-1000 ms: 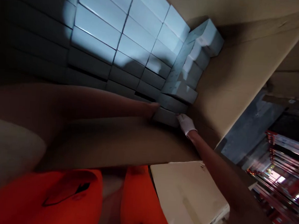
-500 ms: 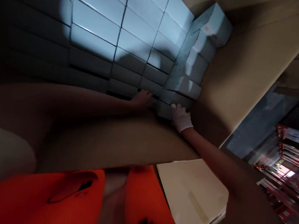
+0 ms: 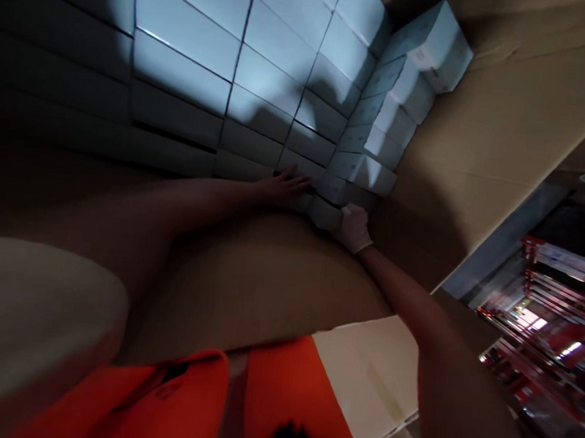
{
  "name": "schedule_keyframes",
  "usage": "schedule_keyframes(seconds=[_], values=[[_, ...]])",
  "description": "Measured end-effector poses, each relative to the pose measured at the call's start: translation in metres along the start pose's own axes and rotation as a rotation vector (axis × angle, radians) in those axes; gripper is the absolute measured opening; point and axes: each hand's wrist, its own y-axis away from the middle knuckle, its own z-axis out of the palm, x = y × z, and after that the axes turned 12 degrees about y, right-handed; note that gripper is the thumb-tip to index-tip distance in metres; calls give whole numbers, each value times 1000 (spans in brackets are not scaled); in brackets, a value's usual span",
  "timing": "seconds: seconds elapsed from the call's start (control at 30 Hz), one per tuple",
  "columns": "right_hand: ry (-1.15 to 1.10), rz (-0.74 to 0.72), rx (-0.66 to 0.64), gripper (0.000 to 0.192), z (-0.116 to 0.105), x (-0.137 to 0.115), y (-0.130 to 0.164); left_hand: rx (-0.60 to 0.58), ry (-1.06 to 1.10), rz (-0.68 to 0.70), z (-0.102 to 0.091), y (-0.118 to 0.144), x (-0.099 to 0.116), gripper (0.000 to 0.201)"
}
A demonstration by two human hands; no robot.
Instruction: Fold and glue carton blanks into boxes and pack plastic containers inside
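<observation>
Rows of small white boxes (image 3: 267, 70) fill the big cardboard carton (image 3: 263, 277). My left hand (image 3: 287, 184), bare, lies with spread fingers over boxes near the carton's near wall. In a white glove, my right hand (image 3: 356, 228) has its fingers curled at the right end of a white box (image 3: 324, 213), which sits low in the near corner. Part of that box is hidden in shadow and behind the glove. Just beyond the right hand, a stepped stack of white boxes (image 3: 376, 175) runs along the right wall.
The carton's right wall (image 3: 477, 158) rises beside the stepped boxes. A cardboard flap (image 3: 361, 377) with a strip of tape folds out at the near side, by my orange vest (image 3: 280, 392). Outside the carton, red metal racks (image 3: 563, 284) stand at the right.
My left hand has spread its fingers over the boxes. The right hand's fingers have curled in tighter at the end of the box. The view has shifted slightly.
</observation>
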Motion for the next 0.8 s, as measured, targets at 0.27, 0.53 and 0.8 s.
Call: schedule_keyframes(seconds=[0.27,0.53,0.8], values=[[32,-67,130,67,-7,11,-18,-54,-282,79,1,0,-8,69],[-141,620,495,72,-35,61,-112,-50,-435,70,-6,-3,-1,95],[-239,557,350,78,-8,47,-157,131,-476,-74,49,-43,63,86]])
